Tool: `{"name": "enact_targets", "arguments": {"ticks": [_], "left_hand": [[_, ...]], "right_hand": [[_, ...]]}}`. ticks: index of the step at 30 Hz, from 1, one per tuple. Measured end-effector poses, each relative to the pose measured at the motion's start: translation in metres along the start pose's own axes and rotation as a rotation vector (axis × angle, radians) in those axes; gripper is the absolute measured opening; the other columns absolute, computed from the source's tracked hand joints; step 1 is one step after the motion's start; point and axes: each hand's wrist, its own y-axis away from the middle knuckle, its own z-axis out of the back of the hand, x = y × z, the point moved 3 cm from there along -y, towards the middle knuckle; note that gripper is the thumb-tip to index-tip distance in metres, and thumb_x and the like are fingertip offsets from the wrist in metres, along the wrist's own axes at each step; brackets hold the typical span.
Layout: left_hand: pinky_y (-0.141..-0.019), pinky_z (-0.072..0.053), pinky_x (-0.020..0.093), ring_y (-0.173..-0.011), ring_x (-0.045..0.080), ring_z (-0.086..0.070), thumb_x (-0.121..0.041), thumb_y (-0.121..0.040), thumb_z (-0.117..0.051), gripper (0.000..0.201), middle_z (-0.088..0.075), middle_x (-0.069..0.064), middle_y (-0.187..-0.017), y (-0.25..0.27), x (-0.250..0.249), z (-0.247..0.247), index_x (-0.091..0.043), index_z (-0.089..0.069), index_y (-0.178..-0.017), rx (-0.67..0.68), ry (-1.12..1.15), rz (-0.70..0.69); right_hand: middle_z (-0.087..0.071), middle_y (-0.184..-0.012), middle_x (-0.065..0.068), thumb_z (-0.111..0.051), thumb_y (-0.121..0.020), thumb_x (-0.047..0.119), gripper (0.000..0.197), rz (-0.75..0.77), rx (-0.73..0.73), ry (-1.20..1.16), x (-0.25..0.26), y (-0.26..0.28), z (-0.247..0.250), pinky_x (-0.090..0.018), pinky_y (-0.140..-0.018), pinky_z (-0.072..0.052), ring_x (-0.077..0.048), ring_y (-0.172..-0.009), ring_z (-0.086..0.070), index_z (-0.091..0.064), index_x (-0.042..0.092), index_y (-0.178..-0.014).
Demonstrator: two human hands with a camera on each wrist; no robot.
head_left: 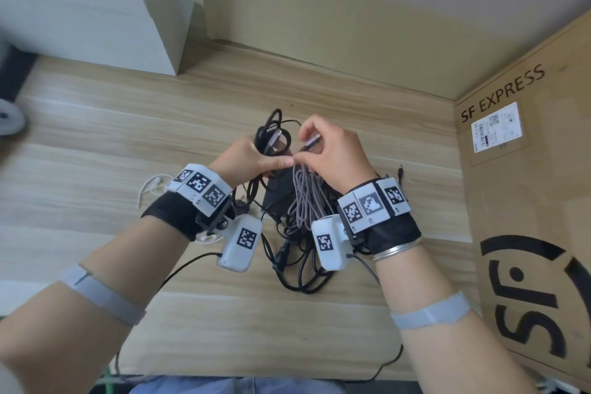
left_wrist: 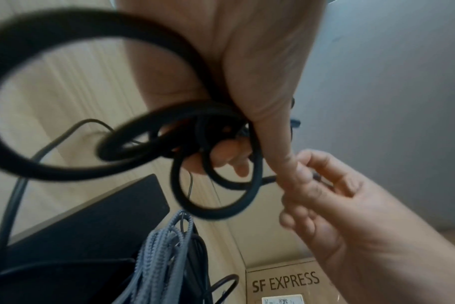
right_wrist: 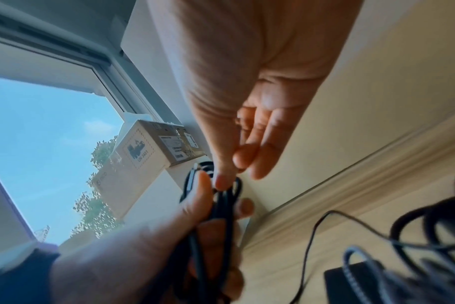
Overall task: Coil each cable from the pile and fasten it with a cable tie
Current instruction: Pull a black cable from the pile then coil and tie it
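My left hand (head_left: pixel 256 158) grips a black cable (head_left: pixel 271 134) wound into several loops above the wooden table (head_left: pixel 96 137). In the left wrist view the loops (left_wrist: pixel 216 185) hang from the curled fingers of the left hand (left_wrist: pixel 260 82). My right hand (head_left: pixel 334 150) pinches the cable's silver plug end (head_left: pixel 311 141) next to the left thumb. The right wrist view shows the right hand's fingertips (right_wrist: pixel 225 176) on the bundle (right_wrist: pixel 216 216). Under both hands lies the pile: a grey braided cable (head_left: pixel 303 198), a black adapter (head_left: pixel 278 192) and thin black cables (head_left: pixel 297 269).
A large SF EXPRESS cardboard box (head_left: pixel 524 201) stands along the right side. A white box (head_left: pixel 96 3) stands at the back left against the wall. A white earphone cord (head_left: pixel 148 187) lies left of my left wrist. Small cardboard boxes (right_wrist: pixel 140 148) sit by a window.
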Motion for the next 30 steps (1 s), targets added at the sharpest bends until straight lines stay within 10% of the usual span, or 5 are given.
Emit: {"name": "enact_targets", "arguments": {"ticks": [2, 8, 16, 21, 30], "left_hand": [[-0.072, -0.049, 0.032, -0.07, 0.014, -0.06, -0.04, -0.06, -0.077, 0.05, -0.068, 0.014, -0.08, 0.001, 0.007, -0.001, -0.001, -0.065, -0.09, 0.011, -0.002, 0.039], [-0.06, -0.04, 0.024, -0.06, 0.013, -0.05, -0.021, -0.075, -0.075, 0.016, -0.056, -0.001, -0.065, 0.01, 0.019, 0.013, -0.017, -0.06, -0.074, -0.019, -0.044, 0.069], [-0.078, -0.053, 0.035, -0.071, 0.018, -0.063, -0.008, -0.091, -0.053, 0.011, -0.067, -0.004, -0.059, 0.022, 0.04, 0.026, -0.017, -0.057, -0.089, -0.013, 0.127, 0.084], [-0.06, -0.046, 0.032, -0.039, 0.01, -0.057, -0.021, -0.088, -0.061, 0.027, -0.048, -0.003, -0.036, 0.031, 0.058, 0.052, -0.013, -0.049, -0.064, -0.236, 0.133, 0.202], [-0.046, -0.03, 0.027, -0.025, 0.009, -0.03, -0.025, -0.085, -0.062, 0.032, -0.033, -0.004, -0.039, 0.045, 0.087, 0.079, -0.017, -0.046, -0.059, -0.466, 0.313, 0.272]], "right_hand": [[-0.066, -0.081, 0.002, -0.076, -0.074, 0.012, 0.028, -0.025, -0.011, -0.085, 0.007, -0.004, -0.006, -0.017, -0.059, -0.052, -0.008, -0.06, -0.064, -0.051, 0.02, -0.082], [-0.07, -0.077, -0.006, -0.081, -0.067, 0.011, 0.033, -0.122, 0.026, -0.22, 0.008, -0.013, -0.035, -0.041, -0.073, -0.057, -0.02, -0.07, -0.07, -0.052, 0.027, -0.069], [-0.067, -0.088, 0.007, -0.071, -0.078, 0.01, 0.02, -0.052, 0.038, -0.156, 0.023, -0.019, -0.065, -0.007, -0.067, -0.043, -0.004, -0.07, -0.062, -0.062, 0.019, -0.094], [-0.067, -0.092, 0.004, -0.066, -0.083, 0.011, 0.034, -0.015, 0.066, -0.102, 0.027, -0.019, -0.085, -0.023, -0.077, -0.049, -0.015, -0.077, -0.065, -0.057, 0.019, -0.114], [-0.071, -0.096, -0.001, -0.062, -0.087, 0.018, 0.014, -0.092, 0.354, 0.008, 0.032, -0.021, -0.146, -0.024, -0.081, -0.046, -0.013, -0.079, -0.062, -0.072, 0.015, -0.097]]}}
